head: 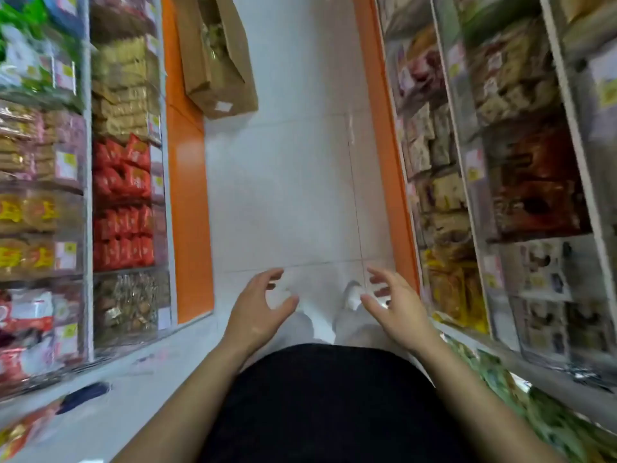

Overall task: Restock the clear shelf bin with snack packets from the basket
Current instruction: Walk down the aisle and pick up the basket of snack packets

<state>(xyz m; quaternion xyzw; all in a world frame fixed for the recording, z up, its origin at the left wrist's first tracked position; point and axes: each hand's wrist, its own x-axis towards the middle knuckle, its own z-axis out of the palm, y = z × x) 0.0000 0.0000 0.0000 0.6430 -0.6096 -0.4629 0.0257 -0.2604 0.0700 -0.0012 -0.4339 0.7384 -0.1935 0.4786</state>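
Observation:
I look down a narrow shop aisle. My left hand (258,305) and my right hand (394,305) hang in front of my waist over the white floor, fingers loosely spread, holding nothing. Clear shelf bins (130,305) full of snack packets line the left shelving, among them red packets (123,202). More packet-filled bins (447,289) line the right shelving. No basket is in view. The picture is blurred.
An open cardboard box (217,58) with packets in it lies on the floor ahead at the left. Orange shelf bases (190,208) border the white tiled aisle (283,195). White ledges run along both sides near me.

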